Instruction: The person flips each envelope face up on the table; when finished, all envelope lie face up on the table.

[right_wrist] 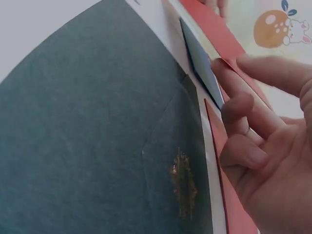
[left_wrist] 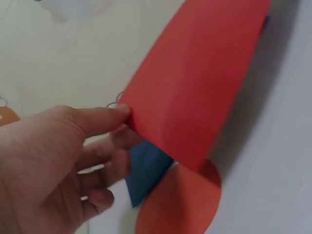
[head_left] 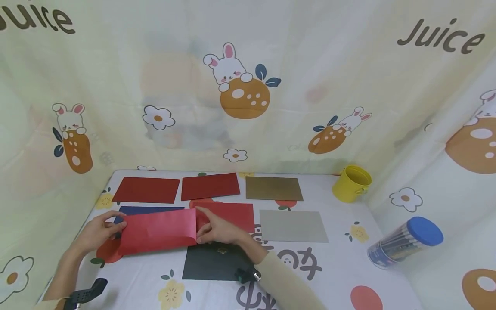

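The red envelope [head_left: 156,230] was plain, long and rectangular, held lifted above the table near its front left. It lay level and lengthwise from left to right, one short end pinched at each side. Its right end curled slightly, and it partly covered a blue envelope [head_left: 151,210] behind.

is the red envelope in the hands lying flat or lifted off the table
Lifted. The left hand and right hand pinch the red envelope at its ends, and the left wrist view shows it raised above the blue envelope.
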Available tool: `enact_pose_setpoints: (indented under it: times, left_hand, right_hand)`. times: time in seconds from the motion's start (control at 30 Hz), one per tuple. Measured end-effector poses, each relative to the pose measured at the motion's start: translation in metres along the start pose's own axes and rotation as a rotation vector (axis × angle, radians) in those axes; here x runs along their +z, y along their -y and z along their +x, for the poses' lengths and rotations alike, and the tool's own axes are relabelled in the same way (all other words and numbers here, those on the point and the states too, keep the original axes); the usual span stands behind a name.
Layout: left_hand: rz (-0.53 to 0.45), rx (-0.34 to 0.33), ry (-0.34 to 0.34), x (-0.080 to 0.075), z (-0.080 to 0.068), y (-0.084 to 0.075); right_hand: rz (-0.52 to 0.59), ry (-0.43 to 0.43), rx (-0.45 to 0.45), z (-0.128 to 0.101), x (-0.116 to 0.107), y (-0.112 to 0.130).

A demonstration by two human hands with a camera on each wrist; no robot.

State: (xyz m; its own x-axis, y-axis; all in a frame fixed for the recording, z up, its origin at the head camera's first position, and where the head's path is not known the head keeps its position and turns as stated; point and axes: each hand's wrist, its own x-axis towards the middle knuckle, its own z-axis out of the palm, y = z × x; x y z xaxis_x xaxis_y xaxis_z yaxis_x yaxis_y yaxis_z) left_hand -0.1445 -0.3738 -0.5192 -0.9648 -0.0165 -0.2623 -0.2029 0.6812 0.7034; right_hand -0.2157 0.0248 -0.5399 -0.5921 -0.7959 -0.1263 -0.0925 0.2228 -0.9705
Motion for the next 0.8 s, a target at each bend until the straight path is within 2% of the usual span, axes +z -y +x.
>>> enact_pose_setpoints:
  times: [0.13,0.33,0.6,0.8]
  left_hand:
    - [0.001,-0.033,0.071,-0.007,-0.003,0.005]
    - [-0.001,-0.051,0.142,-0.013,-0.008,0.012]
    - [0.0,-0.072,0.167,-0.015,-0.012,0.016]
    - [0.077,-0.074,0.19,-0.024,-0.016,0.016]
  right_hand:
    - [0.002,0.034,0.002,0.001,0.002,0.0]
    - [-0.024,0.014,0.033,0.007,0.014,0.0]
    - [-0.137,-0.042,0.038,0.016,0.031,0.006]
    - [-0.156,-0.035,0.025,0.024,0.036,0.012]
